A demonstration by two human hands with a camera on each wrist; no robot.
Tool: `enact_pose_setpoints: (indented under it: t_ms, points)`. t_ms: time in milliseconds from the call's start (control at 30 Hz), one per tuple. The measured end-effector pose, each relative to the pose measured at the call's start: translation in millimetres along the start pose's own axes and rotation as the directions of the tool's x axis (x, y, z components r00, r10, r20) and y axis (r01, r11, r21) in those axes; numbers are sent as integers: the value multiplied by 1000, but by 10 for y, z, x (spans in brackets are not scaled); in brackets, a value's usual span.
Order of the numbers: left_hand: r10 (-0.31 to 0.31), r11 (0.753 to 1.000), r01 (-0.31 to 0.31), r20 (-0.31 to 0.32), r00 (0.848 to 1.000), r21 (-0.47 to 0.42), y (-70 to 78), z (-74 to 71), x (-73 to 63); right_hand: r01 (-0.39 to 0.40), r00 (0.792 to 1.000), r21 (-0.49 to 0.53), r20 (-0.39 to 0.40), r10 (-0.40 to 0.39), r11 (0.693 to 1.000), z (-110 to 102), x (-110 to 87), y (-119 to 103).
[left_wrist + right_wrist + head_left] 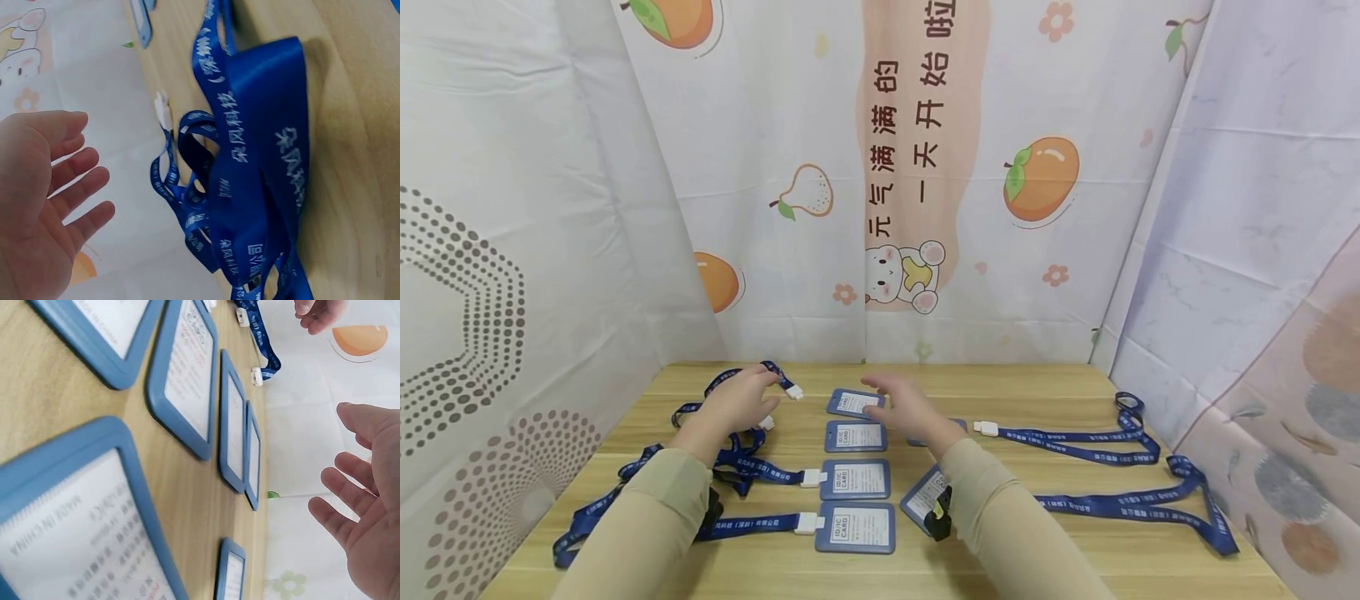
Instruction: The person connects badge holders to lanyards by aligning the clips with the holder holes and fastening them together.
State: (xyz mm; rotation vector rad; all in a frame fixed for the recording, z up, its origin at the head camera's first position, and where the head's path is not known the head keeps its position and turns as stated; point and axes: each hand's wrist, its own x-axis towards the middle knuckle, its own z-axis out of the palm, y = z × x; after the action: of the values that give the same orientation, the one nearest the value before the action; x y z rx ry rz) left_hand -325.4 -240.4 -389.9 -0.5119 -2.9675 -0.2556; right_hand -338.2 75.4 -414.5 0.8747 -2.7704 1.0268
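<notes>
Hands apart: left hand (739,406) and right hand (907,410) poised over blue card holders (855,527)

Both arms reach in from the bottom of the frame in beige sleeves (625,542), fingers loosely extended. The left hand, left of centre, is near looped blue lanyards (767,472); its wrist view shows the fingers well apart from the straps. The right hand, at centre, overlaps the topmost holder from the head view, while its wrist view shows the fingers away from the holders.

Four holders run in a column down the lower centre, the bottom two with white clips (807,523) at their left ends. Two more sit to the right, partly behind the right arm. The wooden table (1037,379) ends at a fruit-printed curtain (1000,283); bare wood shows between the holders and two lanyards (1052,436) at right.
</notes>
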Motion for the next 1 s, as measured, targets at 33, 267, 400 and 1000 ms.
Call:
enact_pose_setpoints:
  t_ms: [33, 267, 400, 1000]
  points:
    - [-2, 1000, 2, 13, 1000, 9, -16, 22, 9, -5, 1000, -1, 8, 5, 1000, 17, 3, -1]
    - [-32, 999, 30, 81, 996, 30, -85, 114, 20, -22, 998, -17, 53, 23, 1000, 137, 15, -34]
    - [-69, 997, 74, 185, 980, -22, -80, 179, 26, -34, 996, -58, 84, 39, 998, 203, 22, -57]
    - [-151, 978, 183, 269, 951, -97, -115, 288, -33, -55, 986, -67, 155, 65, 996, 428, 52, -166]
